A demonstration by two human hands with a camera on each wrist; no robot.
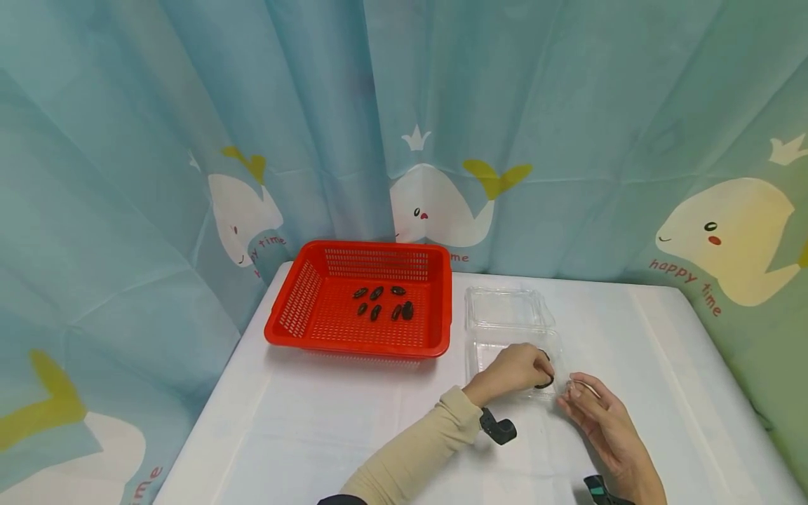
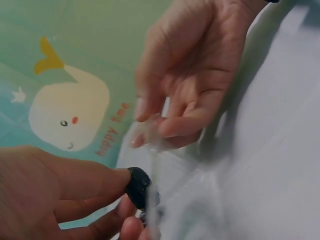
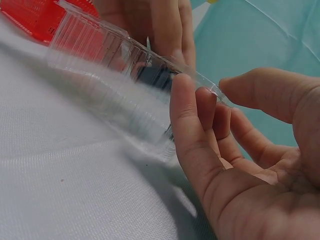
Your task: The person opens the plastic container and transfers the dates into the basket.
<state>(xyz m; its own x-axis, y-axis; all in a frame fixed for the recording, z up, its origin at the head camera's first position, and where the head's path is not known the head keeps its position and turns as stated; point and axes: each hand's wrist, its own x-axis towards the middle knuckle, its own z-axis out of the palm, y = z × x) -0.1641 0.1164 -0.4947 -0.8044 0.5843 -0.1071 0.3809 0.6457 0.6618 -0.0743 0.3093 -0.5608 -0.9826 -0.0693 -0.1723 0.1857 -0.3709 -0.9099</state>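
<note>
A clear plastic clamshell box (image 1: 505, 319) lies open on the white table, right of a red basket (image 1: 280, 328). My left hand (image 1: 546, 375) reaches over the box's near right corner and pinches a small dark oval piece (image 1: 544, 383) between thumb and fingers. The left wrist view shows that piece (image 2: 138, 186) at my fingertips, just at the box's edge. My right hand (image 1: 571, 393) pinches the box's clear rim (image 3: 100, 45) at that corner, thumb on one side and fingers on the other. Through the plastic, the dark piece (image 3: 155, 76) shows in the right wrist view.
Several more dark oval pieces (image 1: 384, 301) lie on the floor of the red basket. A blue curtain with whale prints (image 1: 435, 203) hangs close behind the table. Wrist camera mounts (image 1: 499, 428) sit on both forearms.
</note>
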